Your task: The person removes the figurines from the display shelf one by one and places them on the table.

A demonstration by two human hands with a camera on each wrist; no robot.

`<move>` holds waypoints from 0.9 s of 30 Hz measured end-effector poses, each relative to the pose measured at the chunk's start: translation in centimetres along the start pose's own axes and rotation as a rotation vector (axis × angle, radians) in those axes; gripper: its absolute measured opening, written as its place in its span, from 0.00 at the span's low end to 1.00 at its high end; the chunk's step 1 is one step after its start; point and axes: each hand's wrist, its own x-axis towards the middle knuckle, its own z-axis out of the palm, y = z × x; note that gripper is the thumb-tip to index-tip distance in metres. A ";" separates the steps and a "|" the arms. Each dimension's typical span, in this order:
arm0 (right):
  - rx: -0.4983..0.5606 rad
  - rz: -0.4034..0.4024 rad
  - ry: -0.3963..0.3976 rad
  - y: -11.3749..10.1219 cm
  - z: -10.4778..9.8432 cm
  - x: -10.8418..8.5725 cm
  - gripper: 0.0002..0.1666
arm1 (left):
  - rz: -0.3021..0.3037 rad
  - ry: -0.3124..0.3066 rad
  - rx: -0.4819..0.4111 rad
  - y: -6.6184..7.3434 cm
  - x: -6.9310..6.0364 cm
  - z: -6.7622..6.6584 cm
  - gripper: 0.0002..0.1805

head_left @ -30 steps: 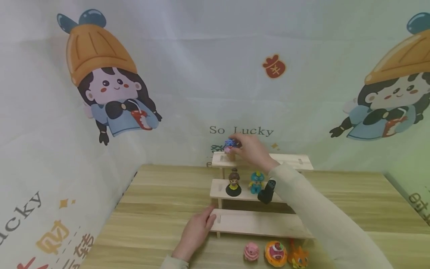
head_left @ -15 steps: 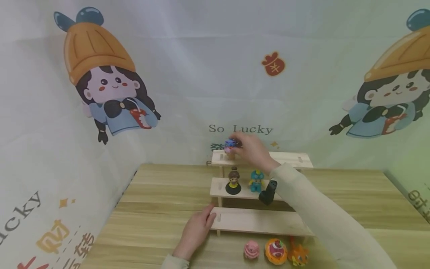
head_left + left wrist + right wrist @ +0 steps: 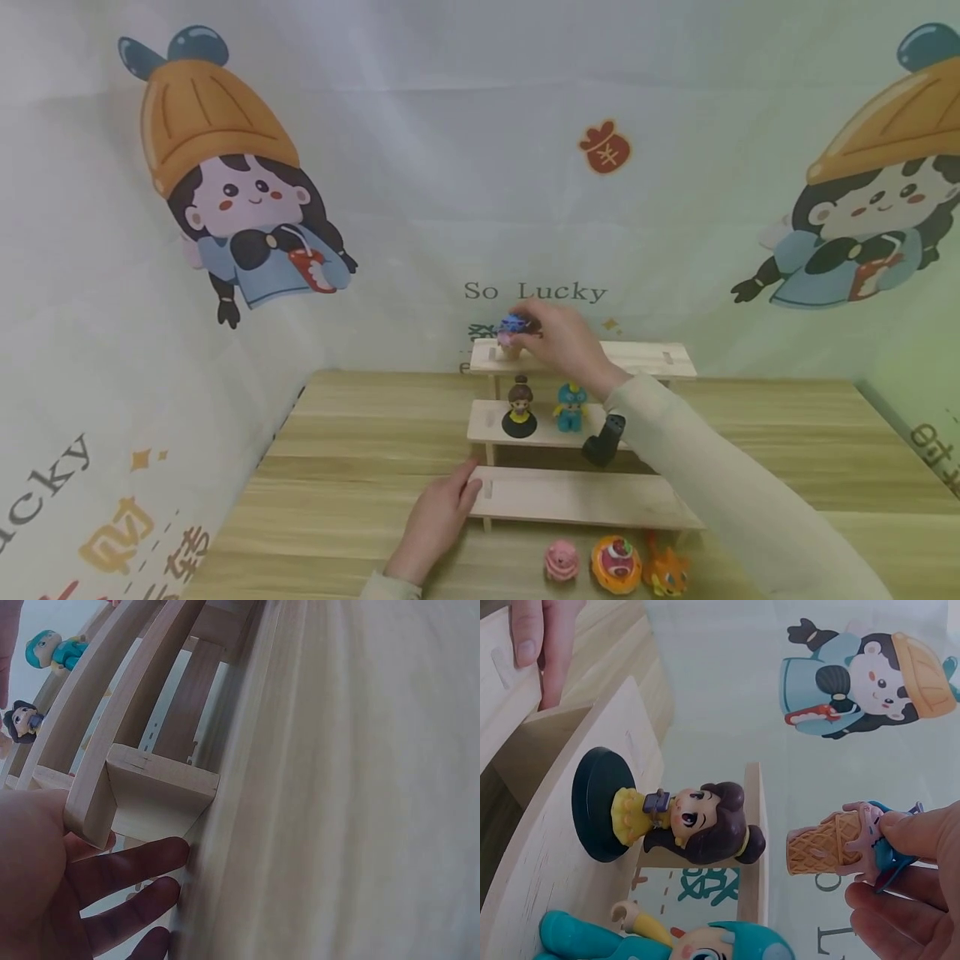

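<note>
Above the left end of the top tier, my right hand [image 3: 564, 340] pinches an ice cream cone toy [image 3: 829, 844] with blue and pink on top and a waffle cone base. In the right wrist view a gap shows between the cone's base and the top board. My left hand [image 3: 441, 510] grips the left end of the wooden tiered display stand [image 3: 570, 496] at its lowest tier, thumb on top and other fingers below and beside it. On the middle tier stand a brown-haired doll figurine [image 3: 682, 817] in a yellow dress and a teal-suited figurine [image 3: 572, 408].
In front of the stand lie a pink round toy [image 3: 561, 561], an orange toy with a pink centre [image 3: 617, 565] and an orange creature figurine [image 3: 667, 573]. A printed cloth [image 3: 420, 167] hangs close behind the stand. A black wrist camera [image 3: 604, 439] hangs near the teal-suited figurine.
My right wrist has turned slightly, and the ice cream cone toy has shifted a little, still in my fingers. My left hand stays on the stand.
</note>
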 end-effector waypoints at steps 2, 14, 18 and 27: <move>0.000 -0.023 0.011 -0.2 -0.2 -0.3 0.22 | 0.000 0.002 0.000 0.0 0.0 0.0 0.22; -0.022 -0.126 0.023 -1.2 -0.6 -2.1 0.18 | -0.006 -0.007 0.005 0.0 0.1 0.1 0.22; -0.016 -0.111 -0.026 -1.8 -0.7 -3.0 0.18 | -0.006 -0.015 0.000 0.0 0.1 0.0 0.23; -0.033 -0.175 -0.071 -3.1 -0.4 -5.8 0.19 | 0.000 -0.030 0.004 0.0 0.1 -0.2 0.23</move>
